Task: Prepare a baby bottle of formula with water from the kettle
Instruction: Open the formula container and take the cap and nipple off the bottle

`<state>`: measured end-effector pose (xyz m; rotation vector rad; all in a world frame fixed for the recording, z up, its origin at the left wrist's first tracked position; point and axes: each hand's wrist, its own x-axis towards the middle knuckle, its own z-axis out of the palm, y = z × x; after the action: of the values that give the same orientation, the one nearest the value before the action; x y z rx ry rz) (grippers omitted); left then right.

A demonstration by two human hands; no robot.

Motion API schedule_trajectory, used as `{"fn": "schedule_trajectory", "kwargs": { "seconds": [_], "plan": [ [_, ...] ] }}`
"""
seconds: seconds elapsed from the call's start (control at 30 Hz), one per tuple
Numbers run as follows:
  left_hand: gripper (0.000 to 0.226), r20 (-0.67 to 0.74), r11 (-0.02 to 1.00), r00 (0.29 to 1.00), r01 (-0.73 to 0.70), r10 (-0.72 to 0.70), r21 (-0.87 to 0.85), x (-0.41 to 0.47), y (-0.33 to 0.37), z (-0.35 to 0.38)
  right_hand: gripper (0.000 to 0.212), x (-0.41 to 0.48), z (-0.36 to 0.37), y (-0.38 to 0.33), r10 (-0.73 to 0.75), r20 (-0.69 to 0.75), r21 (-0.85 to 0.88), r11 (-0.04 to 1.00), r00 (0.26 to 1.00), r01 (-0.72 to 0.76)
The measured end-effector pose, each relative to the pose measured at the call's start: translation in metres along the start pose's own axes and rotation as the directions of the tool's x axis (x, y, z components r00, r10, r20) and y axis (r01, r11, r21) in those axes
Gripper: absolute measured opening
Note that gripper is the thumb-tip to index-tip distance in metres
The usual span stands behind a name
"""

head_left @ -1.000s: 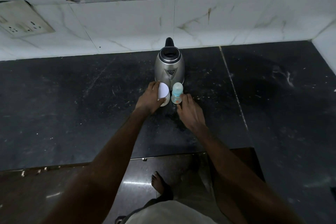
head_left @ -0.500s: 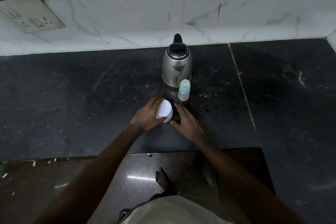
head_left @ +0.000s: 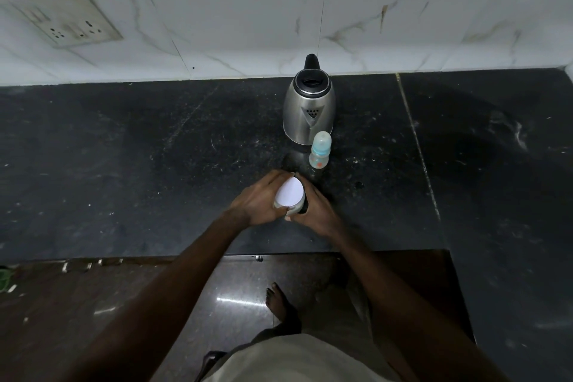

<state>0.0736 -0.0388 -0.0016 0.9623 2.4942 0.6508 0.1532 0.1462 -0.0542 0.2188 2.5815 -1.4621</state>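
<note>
A small container with a white lid sits near the front of the black counter. My left hand grips it from the left, fingers curled round its side and top. My right hand holds it from the right, thumb at its lower edge. Behind them stands a small baby bottle with a pale cap and teal collar, upright and untouched. A steel kettle with a black lid rim and handle stands just behind the bottle, spout toward me.
A white marble-tiled wall rises behind the counter, with a socket plate at upper left. The counter's front edge runs below my hands, then steps forward on the right. Below it are a glossy floor and a bare foot.
The white-lidded container has been drawn from beside the bottle toward the counter's front. My right hand left the bottle's side and now holds the container too.
</note>
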Motion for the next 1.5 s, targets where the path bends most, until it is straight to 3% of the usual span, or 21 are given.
{"fn": "schedule_trajectory", "kwargs": {
  "seconds": [0.3,0.53,0.7,0.8,1.03,1.23,1.5],
  "plan": [
    [0.092,0.089,0.993,0.991,-0.101,0.096,0.053,-0.002,-0.003,0.005,0.108,-0.009,0.014,0.004,0.028,-0.058,0.058,0.998,0.998,-0.025],
    [0.095,0.079,0.991,0.992,-0.103,0.096,0.088,-0.003,-0.005,0.003,0.107,-0.013,0.017,-0.007,0.059,-0.079,0.052,0.997,0.995,-0.055],
    [0.094,0.086,0.99,0.995,-0.062,0.051,0.13,-0.001,-0.004,0.007,0.101,-0.016,0.001,-0.004,-0.035,0.0,-0.001,0.999,0.999,0.035],
    [0.095,0.078,0.99,0.997,-0.038,0.028,0.135,-0.002,-0.004,0.01,0.107,-0.005,-0.022,0.004,-0.016,-0.04,-0.042,0.999,0.999,0.014],
    [0.09,0.023,0.996,0.999,-0.037,0.036,0.075,-0.003,0.001,0.01,0.116,0.001,-0.014,0.006,-0.034,0.174,0.003,0.999,0.984,0.034],
    [0.089,0.015,0.999,0.999,-0.038,0.038,0.016,-0.003,0.003,0.008,0.105,-0.004,0.009,0.002,-0.013,-0.021,0.066,0.998,1.0,0.014],
    [0.086,0.024,0.999,0.998,-0.052,0.052,0.005,0.0,0.006,0.004,0.104,-0.009,0.009,-0.003,0.016,-0.065,0.055,0.998,0.998,-0.012]
  ]
}}
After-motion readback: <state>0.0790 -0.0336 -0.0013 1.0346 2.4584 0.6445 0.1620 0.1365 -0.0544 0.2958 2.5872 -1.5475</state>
